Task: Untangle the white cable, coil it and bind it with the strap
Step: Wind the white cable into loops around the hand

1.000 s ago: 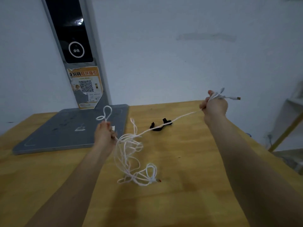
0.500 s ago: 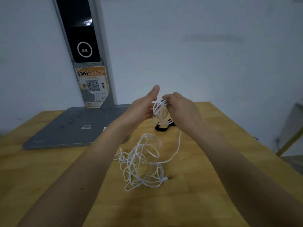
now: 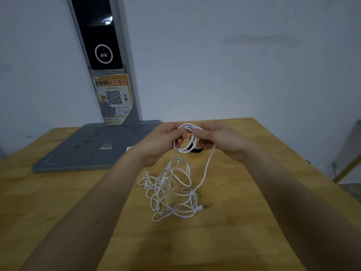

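Both hands are raised together above the far middle of the wooden table (image 3: pixel 254 222). My left hand (image 3: pixel 162 137) and my right hand (image 3: pixel 216 140) each pinch a small coil of the white cable (image 3: pixel 185 139) held between them. From the coil one strand drops past my right palm to a loose tangle of the cable (image 3: pixel 172 192) lying on the table, its plug end (image 3: pixel 203 206) at the tangle's right. The black strap (image 3: pixel 196 150) lies on the table just behind the coil, mostly hidden by my hands.
A grey flat base (image 3: pixel 78 151) with an upright post (image 3: pixel 109 61) bearing a QR-code sticker stands at the back left against the white wall. The table's right edge runs diagonally at the right, with a shelf frame (image 3: pixel 347 165) beyond it.
A second ago my hands were spread wide, stretching the cable. They have come together, and several loops are now gathered into a small coil between them; the tangle rests on the table.
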